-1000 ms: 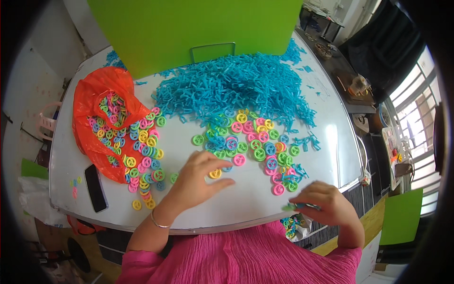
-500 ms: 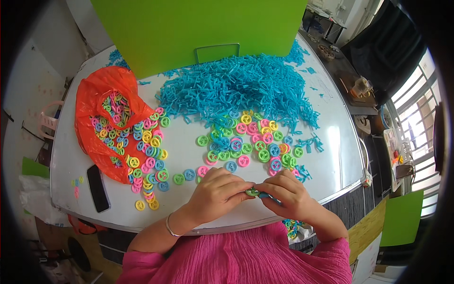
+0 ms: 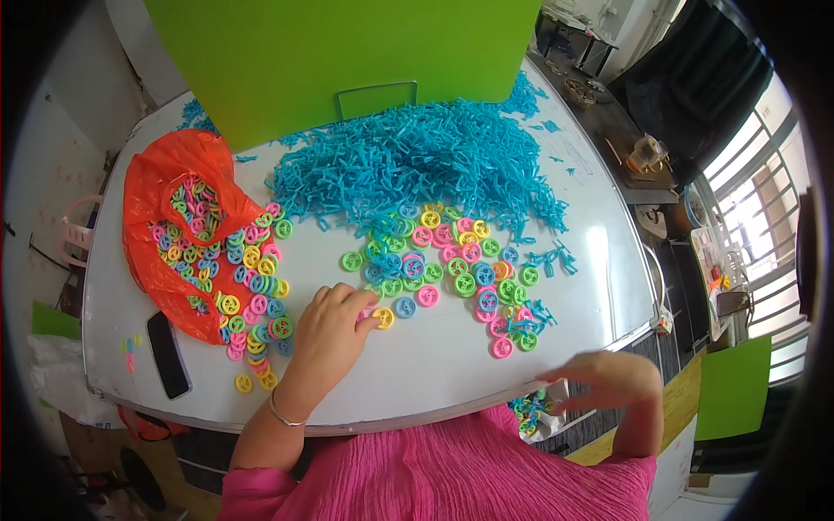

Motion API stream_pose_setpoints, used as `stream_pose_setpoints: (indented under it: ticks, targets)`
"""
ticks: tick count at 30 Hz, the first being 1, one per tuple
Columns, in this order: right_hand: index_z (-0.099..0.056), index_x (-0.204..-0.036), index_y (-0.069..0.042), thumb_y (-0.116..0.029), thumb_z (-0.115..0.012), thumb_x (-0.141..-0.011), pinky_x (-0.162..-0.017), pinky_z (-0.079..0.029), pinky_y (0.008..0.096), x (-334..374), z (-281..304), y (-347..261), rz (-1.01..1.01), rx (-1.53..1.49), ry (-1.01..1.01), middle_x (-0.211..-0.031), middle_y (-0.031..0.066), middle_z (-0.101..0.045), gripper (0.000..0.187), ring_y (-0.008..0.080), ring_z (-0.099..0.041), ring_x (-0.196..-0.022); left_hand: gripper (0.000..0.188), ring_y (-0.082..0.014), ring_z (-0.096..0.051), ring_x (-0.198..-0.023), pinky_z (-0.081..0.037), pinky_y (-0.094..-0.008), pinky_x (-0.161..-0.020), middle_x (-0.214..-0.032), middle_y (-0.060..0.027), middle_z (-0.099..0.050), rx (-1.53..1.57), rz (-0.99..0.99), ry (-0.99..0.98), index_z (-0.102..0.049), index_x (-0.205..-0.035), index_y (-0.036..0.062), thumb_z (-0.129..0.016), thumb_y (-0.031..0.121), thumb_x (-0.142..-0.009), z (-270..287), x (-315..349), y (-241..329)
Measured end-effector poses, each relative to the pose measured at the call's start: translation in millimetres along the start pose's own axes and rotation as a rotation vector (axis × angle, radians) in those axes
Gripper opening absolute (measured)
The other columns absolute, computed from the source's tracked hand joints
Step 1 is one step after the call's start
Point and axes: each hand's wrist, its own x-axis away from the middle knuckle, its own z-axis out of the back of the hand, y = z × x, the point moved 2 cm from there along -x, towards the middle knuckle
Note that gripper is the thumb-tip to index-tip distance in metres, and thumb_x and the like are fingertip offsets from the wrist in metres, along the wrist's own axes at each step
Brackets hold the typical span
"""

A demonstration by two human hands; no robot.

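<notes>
My left hand [image 3: 330, 334] reaches over the white table. Its thumb and index finger are apart around a small pink wheel [image 3: 363, 316], beside a yellow wheel [image 3: 382, 319]; whether they touch the pink one I cannot tell. Past the table's front edge, my right hand [image 3: 612, 379] is blurred, its fingers stretched leftward and the thumb apart, with nothing visible in them. Below it, a white bag [image 3: 552, 424] holds small multicoloured pieces [image 3: 528, 412]. Pink, green, blue and yellow plastic wheels [image 3: 427, 296] lie scattered ahead of my hands, with a few small blue plastic pieces [image 3: 540, 313] among them.
A large heap of blue plastic pieces [image 3: 417, 161] stands before an upright green board [image 3: 287, 61] with a metal handle [image 3: 376, 85]. At left, an open red plastic bag [image 3: 143, 204] spills many wheels. A black phone [image 3: 168, 356] lies near the left front edge.
My hands have parted. The left moved leftward to the loose wheels; the right swung right, past the table edge, and no longer shows the green wheel and blue piece. The view shifted slightly.
</notes>
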Motion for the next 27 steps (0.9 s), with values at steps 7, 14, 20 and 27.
stream_pose_setpoints:
  ticks: [7,14,20,27]
  targets:
    - [-0.069,-0.108,-0.003,-0.013,-0.073,-0.082,-0.092,-0.048,0.0371,-82.5,49.7,60.1,-0.047,0.182,0.865,-0.115,0.0117,-0.064,0.029,0.0275,-0.060,-0.104,0.027,-0.0257,-0.059,-0.084,-0.049,-0.0365,-0.076,-0.090,-0.0075,-0.059,0.137,0.017,-0.020,-0.073,-0.103,0.0133,-0.075,0.015,-0.077,-5.2,-0.8,-0.3]
    - [-0.067,-0.099,-0.002,-0.013,-0.078,-0.073,-0.096,-0.043,0.0395,-101.7,47.8,74.9,-0.007,0.268,0.799,-0.117,0.0131,-0.062,0.030,0.0299,-0.054,-0.108,0.025,-0.0234,-0.055,-0.095,-0.047,-0.0344,-0.081,-0.096,-0.0053,-0.055,0.105,-0.073,-0.073,-0.075,-0.101,0.0169,-0.077,0.018,-0.076,-0.3,-1.6,2.3]
    - [-0.065,-0.093,-0.002,-0.010,-0.079,-0.075,-0.084,-0.048,0.0359,-99.2,47.0,59.9,-0.151,-0.135,0.763,-0.096,0.0083,-0.066,0.024,0.0224,-0.062,-0.089,0.024,-0.0245,-0.055,-0.096,-0.047,-0.0367,-0.084,-0.098,-0.0062,-0.056,0.178,-0.077,-0.066,-0.073,-0.097,0.0122,-0.077,0.016,-0.074,-12.2,-1.0,6.2]
    - [-0.065,-0.117,-0.001,-0.004,-0.071,-0.085,-0.074,-0.051,0.0236,-118.9,31.1,0.5,0.135,-0.800,0.802,-0.092,0.0058,-0.068,0.033,0.0094,-0.063,-0.082,0.022,-0.0297,-0.060,-0.089,-0.050,-0.0381,-0.080,-0.094,-0.0088,-0.064,0.198,-0.146,-0.060,-0.069,-0.101,0.0075,-0.071,0.011,-0.080,-19.3,2.4,9.3]
